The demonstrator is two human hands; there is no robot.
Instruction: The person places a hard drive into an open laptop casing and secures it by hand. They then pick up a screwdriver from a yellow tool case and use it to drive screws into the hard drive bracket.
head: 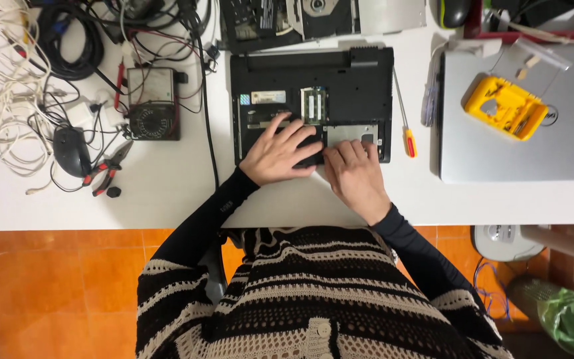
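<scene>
A black laptop (340, 76) lies upside down on the white table (167, 186), its bottom cover off and a green memory module (313, 104) exposed. My left hand (280, 153) rests flat on the laptop's near left part, fingers spread over a black component. My right hand (355, 176) lies beside it at the near edge, fingertips on the laptop next to a silver bay (352, 131). Neither hand visibly grips anything.
A screwdriver with an orange handle (406, 133) lies right of the laptop. A closed silver laptop (519, 133) carries a yellow tool case (505, 106). To the left are a multimeter (153, 103), red-handled pliers (107, 173), a black mouse (71, 151) and tangled cables (14, 86).
</scene>
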